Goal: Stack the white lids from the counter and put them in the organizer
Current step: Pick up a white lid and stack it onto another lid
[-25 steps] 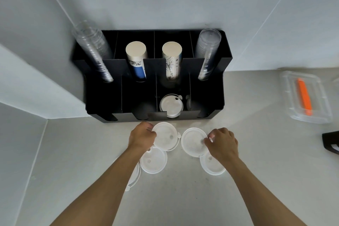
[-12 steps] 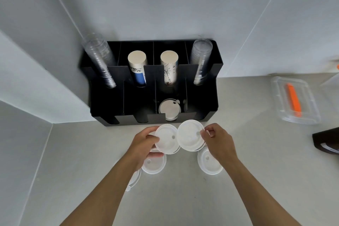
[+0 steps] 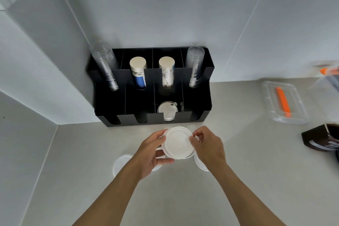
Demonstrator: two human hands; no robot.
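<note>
Two white lids (image 3: 178, 142) are held together above the counter, one laid over the other. My left hand (image 3: 153, 154) grips their left edge and my right hand (image 3: 208, 146) pinches the right edge. More white lids lie on the counter below: one at the left (image 3: 121, 165), one partly hidden under my left hand, and one under my right wrist (image 3: 199, 163). The black organizer (image 3: 117, 108) stands against the wall just beyond. Its third front slot holds a small stack of white lids (image 3: 167, 111).
The organizer's back slots hold clear cup stacks (image 3: 105, 68) and paper cup stacks (image 3: 138, 71). A clear plastic box (image 3: 271, 106) with an orange item lies at the right. A dark brown packet (image 3: 322, 137) sits at the right edge. White walls close the left corner.
Each hand lifted a lid off the counter, and the two lids came together into one overlapping pair in front of the organizer. The view tilted upward.
</note>
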